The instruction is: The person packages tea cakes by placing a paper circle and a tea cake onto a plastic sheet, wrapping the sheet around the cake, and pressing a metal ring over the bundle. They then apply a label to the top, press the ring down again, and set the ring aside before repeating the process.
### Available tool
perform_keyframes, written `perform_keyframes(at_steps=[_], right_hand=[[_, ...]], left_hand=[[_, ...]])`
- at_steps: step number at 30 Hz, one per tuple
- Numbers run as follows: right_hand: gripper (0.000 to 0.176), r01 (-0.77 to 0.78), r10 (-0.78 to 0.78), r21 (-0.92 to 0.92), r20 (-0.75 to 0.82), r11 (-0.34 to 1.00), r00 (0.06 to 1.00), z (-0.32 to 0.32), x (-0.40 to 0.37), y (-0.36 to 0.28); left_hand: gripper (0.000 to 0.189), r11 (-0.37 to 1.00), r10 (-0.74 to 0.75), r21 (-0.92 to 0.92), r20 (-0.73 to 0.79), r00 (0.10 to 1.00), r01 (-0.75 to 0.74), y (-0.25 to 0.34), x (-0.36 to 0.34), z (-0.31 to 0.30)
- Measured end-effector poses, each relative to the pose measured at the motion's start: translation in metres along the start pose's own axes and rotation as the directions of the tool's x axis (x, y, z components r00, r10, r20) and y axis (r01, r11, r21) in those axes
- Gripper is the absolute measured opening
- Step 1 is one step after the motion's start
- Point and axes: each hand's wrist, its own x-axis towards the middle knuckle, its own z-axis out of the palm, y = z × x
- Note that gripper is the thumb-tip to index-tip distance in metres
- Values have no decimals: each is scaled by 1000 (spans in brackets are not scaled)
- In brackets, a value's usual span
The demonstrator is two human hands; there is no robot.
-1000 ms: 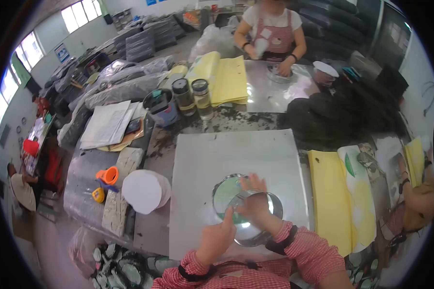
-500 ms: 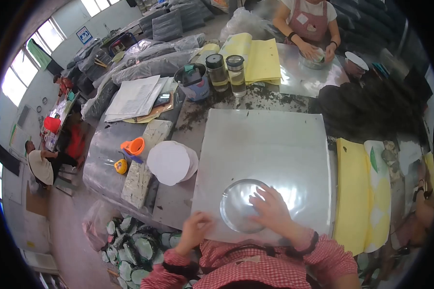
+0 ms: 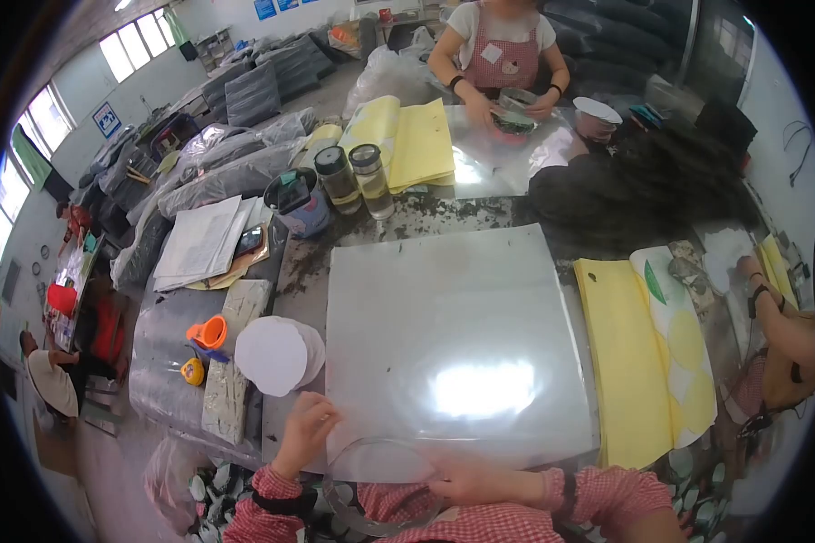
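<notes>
My right hand grips the edge of a clear round ring or shallow dish, tilted in front of my checked apron at the near edge of the work sheet. Being see-through, it does not show whether it has a bottom. My left hand is raised left of it, fingers bent and pinched together; whether anything is between them I cannot make out. Just above that hand lies a stack of white paper discs. A shiny pale square sheet covers the table before me.
Yellow paper sheets lie to the right. An orange cup-like item and a yellow tape measure sit left. Two glass bottles and a bucket stand behind. Across the table, a co-worker handles a round container.
My right hand has lifted the clear ring off the sheet and drawn it toward my body. My left hand has moved left, nearer the paper discs. The camera view has shifted.
</notes>
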Motion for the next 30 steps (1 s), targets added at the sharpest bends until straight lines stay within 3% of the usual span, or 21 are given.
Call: perform_keyframes(at_steps=[1,3,4,5,6,8,10,12,13,14,15,16,17,18,19,20,22,24,27,29,30], right_hand=[[39,-99,96,138,25,986,995,3,6,6],[38,94,-134,-329,-102,940,986,-11,18,32],[40,-223,205,-270,-94,937,974,-28,21,50],[42,-521,520,-215,-68,826,852,-45,23,62],[40,-457,378,-188,-342,869,860,-52,26,64],[38,-391,224,-169,-593,905,774,-55,24,62],[34,-350,110,-372,-533,860,839,-64,16,53],[39,-136,-21,-435,-337,890,941,-43,-39,72],[43,-115,-13,-447,-273,887,962,-34,-63,62],[37,136,-226,-502,-123,854,966,-21,-97,73],[21,144,-174,-349,-57,926,983,-30,-121,42],[25,-234,241,161,-19,959,970,-33,-137,35],[25,-239,245,152,-21,959,969,-58,-129,30],[27,-134,125,-199,-57,971,990,-94,-110,17],[30,-24,-1,-528,-46,849,999,-133,-88,4],[25,-10,-122,-559,-198,829,973,-173,-54,21],[43,-221,-249,-792,-423,569,871,-265,-1,67],[55,-425,-399,-820,-562,383,725,-360,50,119],[51,-702,-430,-712,-626,-24,650,-474,66,189],[42,-782,-29,-624,-781,-4,624,-513,58,211],[36,-709,-314,-697,-700,105,642,-516,55,223]], left_hand=[[7,1000,13,0,-2,1000,-13,12,0,-9],[9,978,197,19,237,951,-207,21,-6,-16],[8,961,224,82,330,917,-264,9,-22,-1],[8,959,231,84,312,922,-269,-3,-33,15],[11,948,224,127,378,898,-290,-4,-37,27],[14,934,213,164,457,863,-317,-17,-37,33],[26,888,277,316,216,936,-335,-5,-4,15],[41,867,-23,479,-233,972,135,-4,21,-2],[47,750,73,634,-361,930,187,-27,29,-9],[44,759,-130,579,-314,941,298,-63,23,-11],[41,758,-20,623,-275,961,194,-82,19,-14],[41,764,-52,611,-261,964,207,-99,14,-15],[40,769,-87,602,-235,968,215,-100,11,-18],[40,774,-91,597,-225,970,211,-84,15,-20],[39,763,-58,618,-225,973,188,-67,21,-22],[38,751,-21,639,-231,973,168,-55,27,-23],[38,744,-7,653,-205,979,142,-53,26,-23],[38,725,9,678,-187,982,122,-57,26,-27],[33,755,10,648,-167,986,102,-56,25,-33],[23,809,-85,571,-121,989,140,-39,29,-41],[23,801,-99,580,-115,988,148,-27,30,-37]])
